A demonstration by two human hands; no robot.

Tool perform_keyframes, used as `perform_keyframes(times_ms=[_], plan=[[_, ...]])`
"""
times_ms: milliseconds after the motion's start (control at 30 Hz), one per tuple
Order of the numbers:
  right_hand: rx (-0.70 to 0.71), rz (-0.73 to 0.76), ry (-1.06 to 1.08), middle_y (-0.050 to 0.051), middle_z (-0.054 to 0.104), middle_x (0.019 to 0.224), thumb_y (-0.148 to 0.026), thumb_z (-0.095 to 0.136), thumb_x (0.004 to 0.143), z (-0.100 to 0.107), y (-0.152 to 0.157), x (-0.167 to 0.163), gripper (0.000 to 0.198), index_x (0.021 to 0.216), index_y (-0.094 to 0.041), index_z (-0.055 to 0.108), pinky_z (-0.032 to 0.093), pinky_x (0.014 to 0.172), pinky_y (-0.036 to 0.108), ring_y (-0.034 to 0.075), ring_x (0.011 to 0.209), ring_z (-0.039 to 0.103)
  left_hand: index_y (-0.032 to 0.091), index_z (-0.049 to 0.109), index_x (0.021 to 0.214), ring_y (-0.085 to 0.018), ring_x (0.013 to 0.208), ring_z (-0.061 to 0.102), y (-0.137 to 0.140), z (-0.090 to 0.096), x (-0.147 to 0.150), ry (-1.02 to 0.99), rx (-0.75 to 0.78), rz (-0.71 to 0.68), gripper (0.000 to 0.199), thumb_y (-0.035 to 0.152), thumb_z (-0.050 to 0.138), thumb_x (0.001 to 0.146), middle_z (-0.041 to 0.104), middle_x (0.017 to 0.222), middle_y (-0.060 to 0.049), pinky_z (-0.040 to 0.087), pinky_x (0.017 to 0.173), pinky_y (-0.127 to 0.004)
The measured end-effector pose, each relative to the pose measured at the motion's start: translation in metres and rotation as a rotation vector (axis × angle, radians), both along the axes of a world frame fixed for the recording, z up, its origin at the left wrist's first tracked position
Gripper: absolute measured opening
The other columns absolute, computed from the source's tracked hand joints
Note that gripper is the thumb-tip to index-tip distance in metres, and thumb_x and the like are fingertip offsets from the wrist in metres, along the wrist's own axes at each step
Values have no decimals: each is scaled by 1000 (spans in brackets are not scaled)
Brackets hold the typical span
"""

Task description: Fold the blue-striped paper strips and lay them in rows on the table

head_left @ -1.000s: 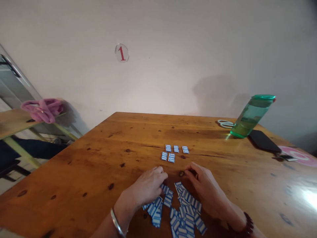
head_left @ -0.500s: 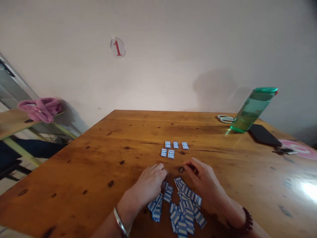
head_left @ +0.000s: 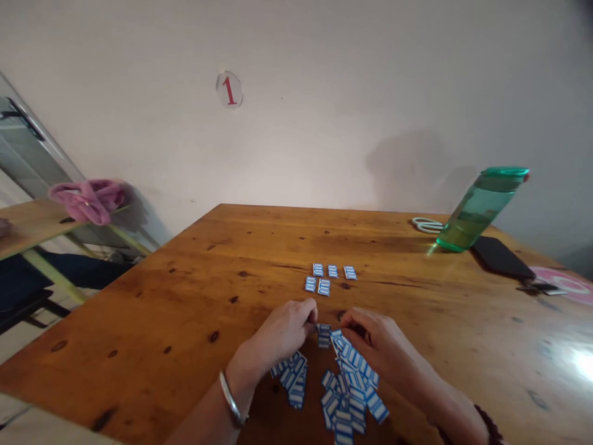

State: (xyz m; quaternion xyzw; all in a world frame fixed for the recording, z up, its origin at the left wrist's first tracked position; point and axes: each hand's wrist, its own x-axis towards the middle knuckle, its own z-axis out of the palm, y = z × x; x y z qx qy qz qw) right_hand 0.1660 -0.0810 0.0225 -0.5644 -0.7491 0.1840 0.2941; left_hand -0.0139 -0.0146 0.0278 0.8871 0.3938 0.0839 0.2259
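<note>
Between my two hands is a small blue-and-white striped card (head_left: 324, 335), its left edge at the fingertips of my left hand (head_left: 290, 329). That hand is closed, fingers curled and pressed together on the card's edge. My right hand (head_left: 377, 339) has thumb and forefinger drawn together above the top of a loose pile of similar cards (head_left: 354, 395); whatever is in the pinch is hidden. A smaller overlapping group of cards (head_left: 295, 380) lies under and beside my left wrist. Farther forward, several striped cards (head_left: 324, 287) are laid out in two short rows.
On the right stands a green water bottle (head_left: 484, 210), beside a white coiled cable (head_left: 427, 225) and a dark flat case (head_left: 503, 258). A pink round mat (head_left: 572, 283) lies near the right edge. At left, a pink cloth (head_left: 88, 199) rests on another table.
The card near my left hand has moved forward, away from the smaller group, and sits between both hands. My right hand is lower, closer to the pile. The view has shifted slightly.
</note>
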Motion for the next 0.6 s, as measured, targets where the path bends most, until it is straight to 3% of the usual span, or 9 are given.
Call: perform_keyframes(times_ms=[200,333,467,600], plan=[[35,-44,-45,1,59,70,-13,43,82,-15,6,-12,16,71,-20,53,38,58,24,15,63,54,22,56,99,-17,81,56,6,-10,1,-112,-68,102,27,14,50,74,64,88,-2,41,69,-25],[59,-98,-32,2,58,73,-14,47,79,-25,13,-7,10,79,-19,56,40,60,26,16,65,53,21,61,93,-19,87,57,5,-12,2,-69,-46,66,23,14,48,75,66,91,-4,40,75,-28],[55,-97,-67,6,58,83,-11,53,72,-31,19,-9,29,100,-16,56,42,69,31,20,76,52,20,62,88,-20,85,58,4,-10,3,-34,-3,41,23,11,46,74,66,88,-5,40,72,-28],[49,-79,-66,4,56,76,-7,49,70,-30,23,-16,15,73,-18,58,40,65,28,18,72,51,20,61,83,-19,80,57,4,-12,4,-75,15,70,22,10,47,70,65,83,-4,39,68,-27]])
